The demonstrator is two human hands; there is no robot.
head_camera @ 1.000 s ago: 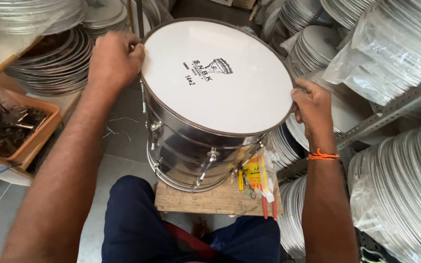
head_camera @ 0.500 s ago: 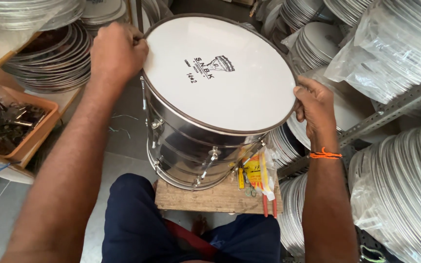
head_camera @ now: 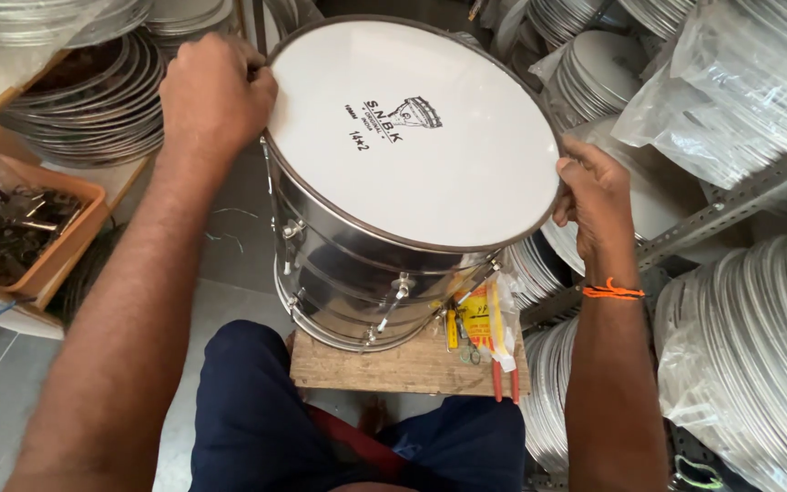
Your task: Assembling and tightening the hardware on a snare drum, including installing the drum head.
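I am in a cramped store room, seated with my knees against a small wooden bench [head_camera: 393, 364] that carries a steel drum [head_camera: 357, 264] tilted toward me. Far left of the drum, an orange tray [head_camera: 56, 246] of small metal parts sits on a shelf, and behind it lean stacks of metal drum hoops [head_camera: 84, 114]. My left hand [head_camera: 216, 91] is curled shut over the drum's upper left rim, fingers hooked on the hoop. The white drumhead [head_camera: 421, 128] with its dark printed emblem faces up between my hands. At the drum's foot, toward the right end of the bench, lies a yellow packet beside red-handled pliers [head_camera: 503, 369]. My right hand [head_camera: 594, 196], with an orange thread at the wrist, grips the drum's right rim, fingers wrapped round its edge. Right of the drum, bagged drumheads [head_camera: 740, 82] and more hoops crowd a slotted steel rack [head_camera: 730, 214], close to my right arm. Bare grey floor [head_camera: 229, 246] shows left of the drum.
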